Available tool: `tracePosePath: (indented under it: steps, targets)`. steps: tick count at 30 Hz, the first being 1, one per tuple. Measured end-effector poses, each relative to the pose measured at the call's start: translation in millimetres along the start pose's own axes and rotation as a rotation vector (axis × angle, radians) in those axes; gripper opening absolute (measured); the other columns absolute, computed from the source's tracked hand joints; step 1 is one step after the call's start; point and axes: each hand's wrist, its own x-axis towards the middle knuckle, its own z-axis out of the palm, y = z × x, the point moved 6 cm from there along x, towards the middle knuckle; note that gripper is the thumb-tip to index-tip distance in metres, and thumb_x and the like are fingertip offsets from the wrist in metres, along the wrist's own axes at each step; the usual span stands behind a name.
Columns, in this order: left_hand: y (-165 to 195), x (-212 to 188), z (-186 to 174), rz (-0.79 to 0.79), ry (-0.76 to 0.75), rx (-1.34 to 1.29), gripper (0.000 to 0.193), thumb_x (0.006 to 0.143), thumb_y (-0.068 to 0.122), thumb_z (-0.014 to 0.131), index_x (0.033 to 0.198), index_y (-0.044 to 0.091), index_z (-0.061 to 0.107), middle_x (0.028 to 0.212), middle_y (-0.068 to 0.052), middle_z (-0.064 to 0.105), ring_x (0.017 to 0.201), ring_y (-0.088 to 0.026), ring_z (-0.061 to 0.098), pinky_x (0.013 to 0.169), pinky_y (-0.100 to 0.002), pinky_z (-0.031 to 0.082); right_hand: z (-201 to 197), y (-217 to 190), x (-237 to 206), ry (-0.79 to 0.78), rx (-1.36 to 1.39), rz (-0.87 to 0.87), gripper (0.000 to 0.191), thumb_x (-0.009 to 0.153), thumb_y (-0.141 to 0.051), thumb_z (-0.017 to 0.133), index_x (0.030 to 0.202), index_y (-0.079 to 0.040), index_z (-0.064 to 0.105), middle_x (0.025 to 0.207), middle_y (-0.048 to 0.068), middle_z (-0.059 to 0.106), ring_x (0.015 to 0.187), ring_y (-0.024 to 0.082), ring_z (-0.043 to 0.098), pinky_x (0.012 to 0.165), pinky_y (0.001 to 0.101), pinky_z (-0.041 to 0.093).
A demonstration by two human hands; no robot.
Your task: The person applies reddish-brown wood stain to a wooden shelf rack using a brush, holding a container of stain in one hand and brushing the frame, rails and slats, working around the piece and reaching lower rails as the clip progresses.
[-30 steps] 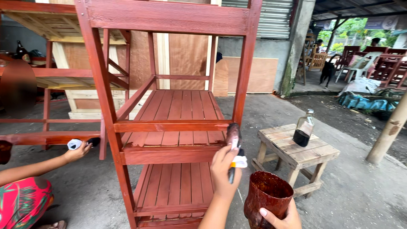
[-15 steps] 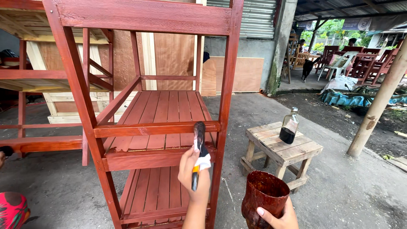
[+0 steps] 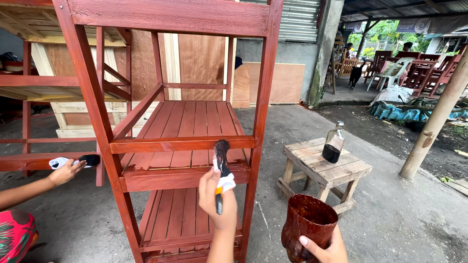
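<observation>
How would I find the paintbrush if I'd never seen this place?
Look at the tall red-brown wooden shelf rack in the middle. At its middle shelf's front rail, the left hand holds up a paintbrush. Its dark bristles touch the rail, and white cloth wraps its handle, unlike the stained cup in the right hand.

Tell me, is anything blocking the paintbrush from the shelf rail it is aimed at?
Nothing visible. The left hand holds the paintbrush upright, its bristles right at the red front rail of the middle shelf. The right hand holds the stained cup off to the side.
</observation>
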Motion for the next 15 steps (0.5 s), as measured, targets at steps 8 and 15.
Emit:
tracePosePath:
  steps: [8,15]
  targets:
    - [4,5,37,0.014,-0.21,-0.196,0.035,0.074,-0.011,0.059,0.108,-0.008,0.067,0.11,-0.02,0.069,0.104,-0.028,0.071,0.095,-0.033,0.053,18,-8,-8,-0.022,0.006,0.02,0.101,0.06,-0.015,0.088,0.148,-0.004,0.04,0.136,0.02,0.061,0.126,0.033,0.062,0.104,0.0512,0.05]
    - [-33,52,-27,0.017,-0.111,-0.128,0.029,0.077,-0.011,0.061,0.104,-0.007,0.068,0.106,-0.017,0.07,0.104,-0.025,0.07,0.096,-0.031,0.052,64,-10,0,-0.07,0.104,-0.015,0.098,0.062,-0.015,0.088,0.147,-0.004,0.042,0.136,0.019,0.062,0.125,0.032,0.062,0.103,0.0488,0.05]
